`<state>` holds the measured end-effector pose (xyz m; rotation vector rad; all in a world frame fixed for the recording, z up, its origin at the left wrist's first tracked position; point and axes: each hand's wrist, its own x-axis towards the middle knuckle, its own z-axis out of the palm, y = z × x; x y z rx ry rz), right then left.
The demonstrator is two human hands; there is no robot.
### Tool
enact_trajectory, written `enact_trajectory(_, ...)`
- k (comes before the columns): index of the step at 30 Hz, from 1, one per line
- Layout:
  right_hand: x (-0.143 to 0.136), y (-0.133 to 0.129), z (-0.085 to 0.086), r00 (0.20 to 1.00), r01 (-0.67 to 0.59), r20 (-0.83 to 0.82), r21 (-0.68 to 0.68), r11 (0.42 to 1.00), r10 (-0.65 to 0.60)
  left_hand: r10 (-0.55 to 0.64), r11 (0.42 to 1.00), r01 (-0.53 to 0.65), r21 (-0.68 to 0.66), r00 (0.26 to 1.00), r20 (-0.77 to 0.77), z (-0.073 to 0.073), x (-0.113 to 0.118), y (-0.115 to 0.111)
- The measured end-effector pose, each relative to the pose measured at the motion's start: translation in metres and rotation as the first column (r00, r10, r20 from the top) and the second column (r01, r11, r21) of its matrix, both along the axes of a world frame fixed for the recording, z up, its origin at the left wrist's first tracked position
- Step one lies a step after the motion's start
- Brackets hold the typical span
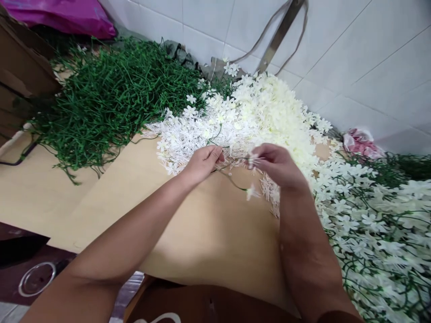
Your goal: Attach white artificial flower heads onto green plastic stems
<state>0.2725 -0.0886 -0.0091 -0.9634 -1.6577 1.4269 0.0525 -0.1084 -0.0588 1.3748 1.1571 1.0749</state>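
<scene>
1. Brown clothing with a curved white print (202, 305) lies nearest the camera, by the edge of a smooth, pale tan worktop (188, 237).
2. At far left stands a brown cardboard box (20, 67); just right of it lies a tangled heap of thin, bare, dark-green stems (114, 89).
3. Left hand (204, 162): its grip pinches a thin, branching green stem (237, 185) above the worktop. One branch curves rightward to a small white artificial flower (252, 192).
4. Right hand (273, 163): its grip pinches a white, narrow-petalled flower (253, 160) at or near another branch tip; I cannot tell whether it is seated.
5. Fitting a flower to a tip seems the step in hand. The next move calls for a steady left pinch, the flower lined up, and a gentle push.
6. Behind the hands spreads a mound of loose white flowers (272, 105); at far right, white-flowered green stems (373, 233) lie piled.
</scene>
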Motion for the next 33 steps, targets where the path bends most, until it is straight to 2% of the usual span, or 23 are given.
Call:
enact_trajectory(2, 0.02, -0.002, 0.018, 0.993, 0.087, -0.096, 0.18, 0.98, -0.071, 0.044, 0.999, -0.043, 0.019, 0.999, -0.02, -0.001, 0.0, 0.0)
enact_trajectory(5, 0.021, -0.007, 0.032, 0.982, 0.179, -0.098, 0.248, 0.952, -0.159, 0.027, 0.999, -0.025, 0.028, 0.997, -0.075, -0.001, 0.002, 0.0)
enact_trajectory(9, -0.008, -0.007, 0.032, 0.972, 0.236, -0.06, 0.296, 0.926, -0.229, -0.022, 0.998, 0.032, 0.047, 0.977, -0.213, -0.002, 0.004, 0.0)
enact_trajectory(16, -0.013, 0.007, 0.035, 0.938, 0.346, -0.114, 0.303, 0.888, -0.327, -0.03, 0.991, 0.081, 0.107, 0.911, -0.411, -0.003, 0.005, -0.001)
enact_trajectory(17, -0.022, 0.01, 0.031, 0.938, 0.345, -0.084, 0.312, 0.885, -0.335, -0.035, 0.989, 0.096, 0.114, 0.895, -0.445, -0.002, 0.004, -0.001)
enact_trajectory(19, -0.048, 0.018, 0.019, 0.93, 0.221, 0.192, 0.388, 0.895, -0.313, -0.061, 0.983, 0.141, 0.12, 0.858, -0.51, -0.002, 0.003, -0.001)
enact_trajectory(20, -0.063, 0.021, 0.012, 0.875, 0.152, 0.359, 0.431, 0.89, -0.324, -0.089, 0.978, 0.177, 0.114, 0.839, -0.538, -0.002, 0.002, -0.001)
enact_trajectory(22, -0.088, 0.028, -0.003, 0.684, 0.024, 0.639, 0.464, 0.886, -0.353, -0.158, 0.96, 0.263, 0.1, 0.797, -0.583, -0.001, 0.0, -0.001)
enact_trajectory(24, -0.101, 0.033, -0.014, 0.537, -0.081, 0.749, 0.503, 0.861, -0.387, -0.207, 0.937, 0.337, 0.093, 0.749, -0.629, -0.001, -0.001, -0.001)
enact_trajectory(25, -0.102, 0.035, -0.019, 0.508, -0.115, 0.763, 0.52, 0.846, -0.4, -0.215, 0.93, 0.355, 0.09, 0.728, -0.651, -0.001, -0.002, -0.001)
enact_trajectory(26, -0.101, 0.036, -0.021, 0.51, -0.132, 0.757, 0.538, 0.832, -0.409, -0.212, 0.929, 0.359, 0.091, 0.716, -0.665, -0.001, -0.002, -0.001)
enact_trajectory(28, -0.092, 0.038, -0.024, 0.573, -0.1, 0.706, 0.564, 0.82, -0.416, -0.185, 0.942, 0.322, 0.099, 0.741, -0.646, 0.0, -0.002, 0.0)
enact_trajectory(30, -0.081, 0.038, -0.022, 0.672, -0.026, 0.613, 0.581, 0.813, -0.416, -0.136, 0.976, 0.204, 0.082, 0.851, -0.507, 0.001, -0.001, 0.0)
enact_trajectory(32, -0.072, 0.036, -0.019, 0.76, 0.032, 0.5, 0.611, 0.791, -0.417, -0.032, 0.999, 0.031, -0.008, 0.978, -0.208, 0.003, 0.0, 0.002)
enact_trajectory(33, -0.068, 0.034, -0.017, 0.791, 0.042, 0.452, 0.633, 0.773, -0.413, 0.036, 0.996, -0.038, -0.077, 0.999, -0.03, 0.005, 0.0, 0.003)
